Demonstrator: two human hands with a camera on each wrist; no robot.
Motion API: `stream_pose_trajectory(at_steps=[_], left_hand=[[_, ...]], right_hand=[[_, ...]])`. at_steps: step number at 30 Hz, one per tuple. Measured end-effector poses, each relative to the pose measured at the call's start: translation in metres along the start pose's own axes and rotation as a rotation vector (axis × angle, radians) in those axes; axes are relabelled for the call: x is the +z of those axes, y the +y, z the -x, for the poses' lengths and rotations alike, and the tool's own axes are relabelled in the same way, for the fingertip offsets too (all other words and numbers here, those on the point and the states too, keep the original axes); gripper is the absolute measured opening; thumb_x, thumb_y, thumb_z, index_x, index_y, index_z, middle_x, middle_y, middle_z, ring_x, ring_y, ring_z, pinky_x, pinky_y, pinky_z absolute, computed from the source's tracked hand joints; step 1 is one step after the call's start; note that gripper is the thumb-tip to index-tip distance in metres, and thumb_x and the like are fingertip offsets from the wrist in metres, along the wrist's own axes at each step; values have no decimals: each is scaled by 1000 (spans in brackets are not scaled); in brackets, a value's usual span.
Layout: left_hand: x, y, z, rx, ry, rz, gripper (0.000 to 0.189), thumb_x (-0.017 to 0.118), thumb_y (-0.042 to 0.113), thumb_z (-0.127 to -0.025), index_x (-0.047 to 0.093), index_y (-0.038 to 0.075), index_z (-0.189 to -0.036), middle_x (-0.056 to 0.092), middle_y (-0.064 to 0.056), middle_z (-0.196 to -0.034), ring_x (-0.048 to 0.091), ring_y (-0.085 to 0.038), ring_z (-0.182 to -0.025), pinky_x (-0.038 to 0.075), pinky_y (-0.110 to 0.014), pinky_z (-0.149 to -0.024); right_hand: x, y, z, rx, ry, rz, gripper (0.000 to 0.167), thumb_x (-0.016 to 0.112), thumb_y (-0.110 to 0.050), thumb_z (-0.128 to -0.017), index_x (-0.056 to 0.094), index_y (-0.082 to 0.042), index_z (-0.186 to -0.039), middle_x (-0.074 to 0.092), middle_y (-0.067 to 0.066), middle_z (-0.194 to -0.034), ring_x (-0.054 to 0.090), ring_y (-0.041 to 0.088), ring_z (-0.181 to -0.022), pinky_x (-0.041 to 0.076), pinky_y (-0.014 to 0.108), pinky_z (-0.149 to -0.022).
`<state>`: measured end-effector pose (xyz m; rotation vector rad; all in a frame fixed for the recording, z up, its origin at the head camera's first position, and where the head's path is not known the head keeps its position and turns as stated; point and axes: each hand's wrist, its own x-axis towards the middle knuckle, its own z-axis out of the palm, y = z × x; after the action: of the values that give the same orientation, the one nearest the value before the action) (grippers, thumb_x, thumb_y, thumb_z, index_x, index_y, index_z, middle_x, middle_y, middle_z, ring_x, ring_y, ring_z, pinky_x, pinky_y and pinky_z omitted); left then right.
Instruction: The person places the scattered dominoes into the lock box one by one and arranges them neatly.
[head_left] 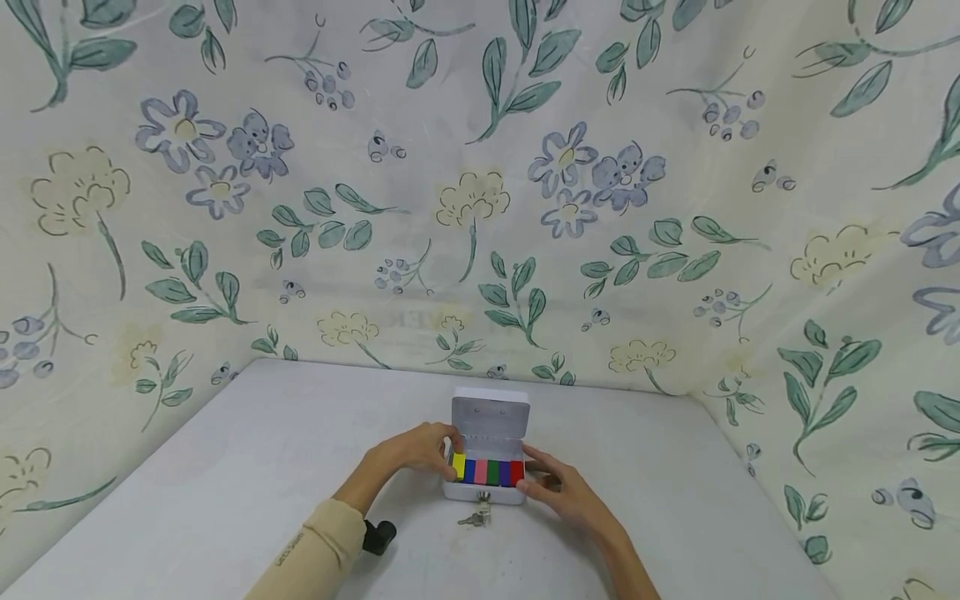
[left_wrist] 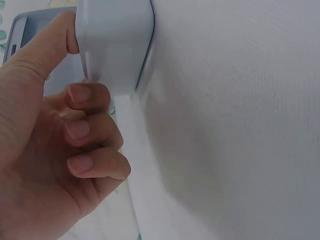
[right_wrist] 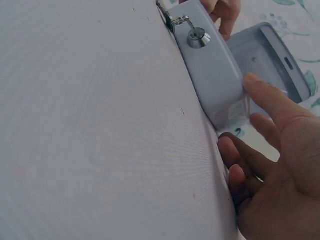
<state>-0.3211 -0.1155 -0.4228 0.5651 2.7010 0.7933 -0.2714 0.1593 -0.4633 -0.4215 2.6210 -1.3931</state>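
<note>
A small white metal cash box (head_left: 465,493) stands with its lid (head_left: 489,417) raised at the back. Inside it is a row of coloured blocks: yellow (head_left: 458,467), blue, pink, green, purple and red. My left hand (head_left: 422,446) reaches over the left end and pinches the yellow block, which sits slightly higher than its neighbours. In the left wrist view the thumb (left_wrist: 55,42) passes over the box rim, and the block is hidden. My right hand (head_left: 566,492) rests against the box's right end. Its thumb (right_wrist: 267,92) touches the rim near the front corner; its other fingers are loosely bent.
Keys (head_left: 474,518) hang from the lock (right_wrist: 198,37) on the box front and lie against the white tabletop (head_left: 300,425). A black object (head_left: 380,537) is at the left wrist, by a beige sleeve. Flower-patterned cloth (head_left: 420,250) surrounds the table's back and sides.
</note>
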Motion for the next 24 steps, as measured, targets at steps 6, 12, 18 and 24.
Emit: stream_pose_trajectory(at_steps=[6, 12, 18, 24], left_hand=[[2, 0, 1, -26, 1, -8, 33, 82, 21, -77, 64, 17, -104, 59, -4, -83, 53, -20, -78, 45, -34, -68], [2, 0, 0, -36, 8, -26, 33, 82, 22, -77, 64, 17, -104, 58, -3, -83, 52, -19, -78, 45, -34, -67], [1, 2, 2, -51, 9, -62, 34, 83, 22, -76, 63, 16, -104, 58, -4, -84, 52, -20, -78, 46, -35, -68], [0, 3, 4, -53, 17, -74, 35, 83, 22, -75, 63, 15, -103, 58, -3, -83, 52, -20, -77, 45, -34, -67]], right_hand=[[1, 0, 0, 4, 4, 0, 66, 69, -39, -90, 43, -23, -149, 56, 18, -140, 58, 21, -104, 51, 47, -93], [2, 0, 0, 2, 3, -2, 66, 69, -39, -90, 43, -24, -149, 56, 18, -140, 58, 21, -105, 51, 48, -93], [2, 0, 0, -1, -3, -3, 65, 68, -39, -91, 43, -23, -149, 56, 17, -140, 58, 22, -107, 50, 47, -94], [1, 0, 0, -9, -9, -4, 63, 67, -38, -91, 46, -18, -147, 56, 18, -139, 58, 21, -105, 51, 45, -93]])
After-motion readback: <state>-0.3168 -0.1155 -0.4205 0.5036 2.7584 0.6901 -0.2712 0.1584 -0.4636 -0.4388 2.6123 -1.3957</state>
